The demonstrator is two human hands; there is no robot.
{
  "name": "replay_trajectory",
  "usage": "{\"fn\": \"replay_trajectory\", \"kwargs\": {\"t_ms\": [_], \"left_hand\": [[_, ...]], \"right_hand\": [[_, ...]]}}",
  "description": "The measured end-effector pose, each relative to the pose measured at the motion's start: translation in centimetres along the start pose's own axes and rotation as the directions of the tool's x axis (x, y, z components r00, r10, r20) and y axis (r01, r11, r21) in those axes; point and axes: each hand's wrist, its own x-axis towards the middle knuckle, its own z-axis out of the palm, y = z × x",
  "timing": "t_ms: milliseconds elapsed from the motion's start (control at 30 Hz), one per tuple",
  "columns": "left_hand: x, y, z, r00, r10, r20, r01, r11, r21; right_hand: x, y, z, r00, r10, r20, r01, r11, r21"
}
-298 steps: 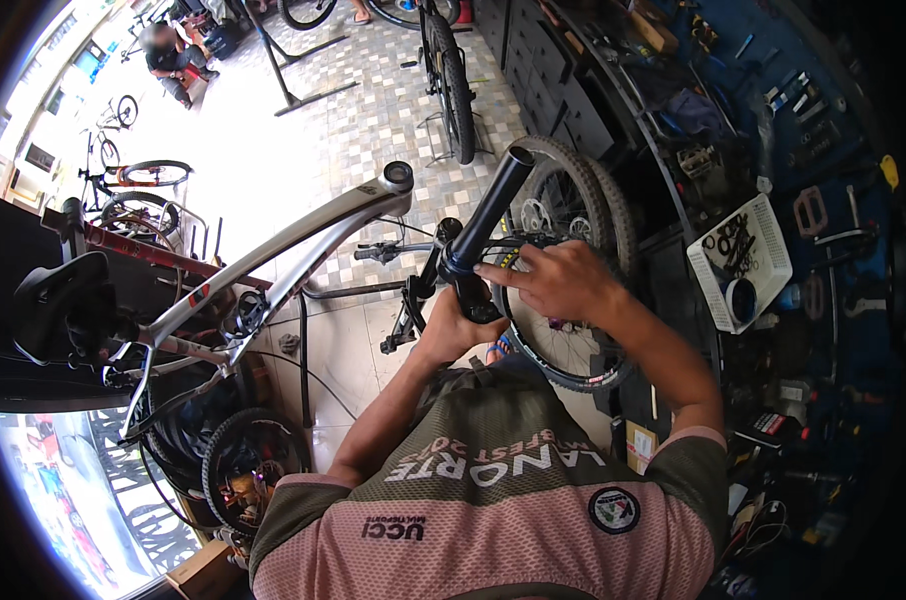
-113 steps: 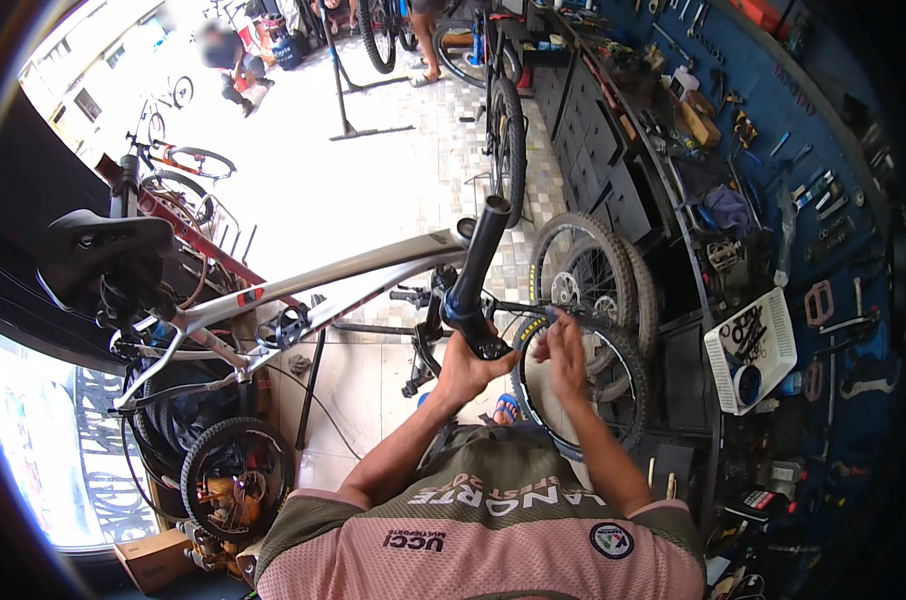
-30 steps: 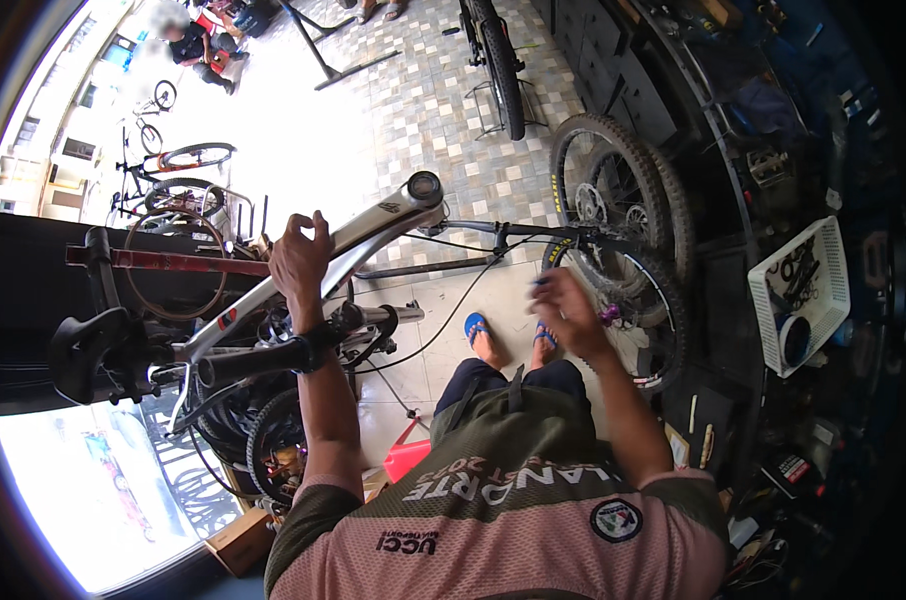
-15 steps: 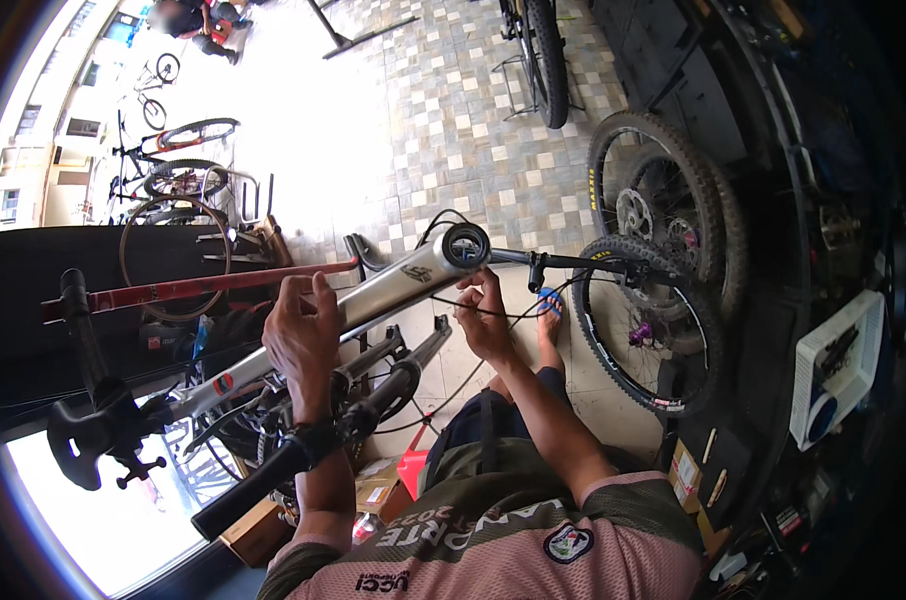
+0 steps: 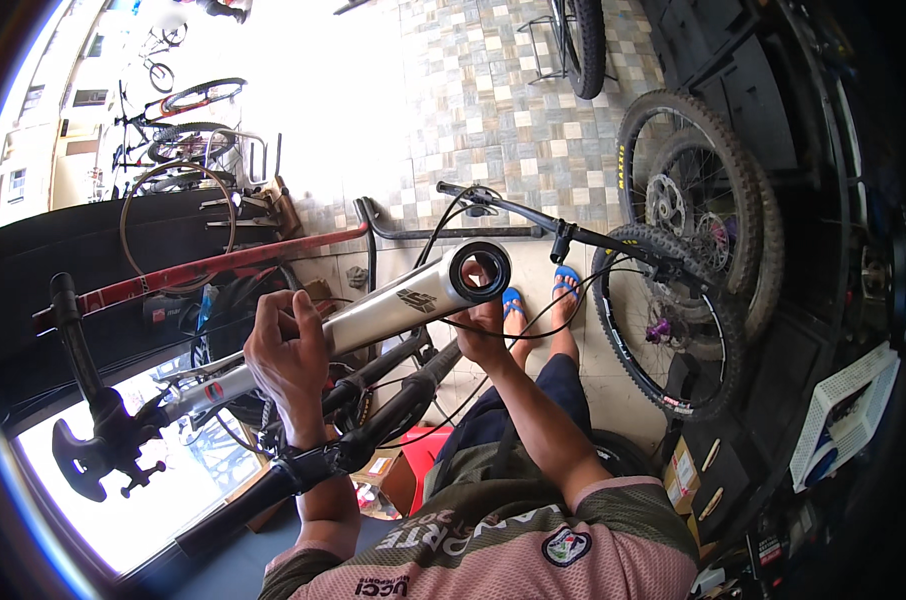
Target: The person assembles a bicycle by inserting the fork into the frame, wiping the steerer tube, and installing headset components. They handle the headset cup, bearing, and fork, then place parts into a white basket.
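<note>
A silver bicycle frame tube point(image 5: 388, 312) slants across the middle, ending in an open round head tube point(image 5: 482, 271). My left hand point(image 5: 289, 345) is against its left part, fingers curled and thumb bent in; what they pinch, if anything, is hidden. Beneath the head tube is my right hand point(image 5: 483, 330). Part of a finger shows through the opening, while the other fingers are mostly hidden behind the tube. Black cables run past my right hand toward a loose black handlebar point(image 5: 563, 228) beyond the frame. A black clamp point(image 5: 108, 440) is by the frame's left end.
A red bar point(image 5: 223, 258) crosses behind the frame. Beside my left forearm lies a thick black bar point(image 5: 303, 468). Wheels with knobby tyres point(image 5: 663, 330) lean at right, near a white basket point(image 5: 843, 415). Parked bicycles point(image 5: 178, 130) stand at far left.
The head tube appears lower and turned more toward me, its opening now see-through. My right hand has shifted under it. The view has moved, and both feet now show.
</note>
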Motion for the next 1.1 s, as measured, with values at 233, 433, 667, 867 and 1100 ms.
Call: {"fn": "replay_trajectory", "kwargs": {"t_ms": [233,433,667,867,1100], "left_hand": [[-0.1,-0.2,-0.1,1.0,0.03,-0.009,-0.03,1.0,0.002],[-0.1,0.1,-0.3,1.0,0.011,0.006,-0.011,1.0,0.011],[-0.1,-0.3,0.2,0.998,0.036,-0.042,-0.036,0.999,-0.014],[-0.3,0.1,0.1,0.998,0.044,-0.04,-0.044,0.999,-0.004],[-0.2,-0.2,0.1,0.999,0.039,-0.037,-0.038,0.999,0.02]], "right_hand": [[-0.4,0.4,1.1,1.0,-0.005,0.019,0.004,0.998,0.069],[-0.7,1.4,1.7,1.0,-0.003,0.026,-0.001,0.988,0.155],[0.3,0.3,2.0,0.997,-0.029,-0.078,0.044,0.979,0.2],[-0.4,1.8,1.6,1.0,-0.003,-0.031,0.008,0.99,0.144],[-0.5,0.4,-0.2,0.964,0.261,0.045,-0.251,0.847,0.468]]}}
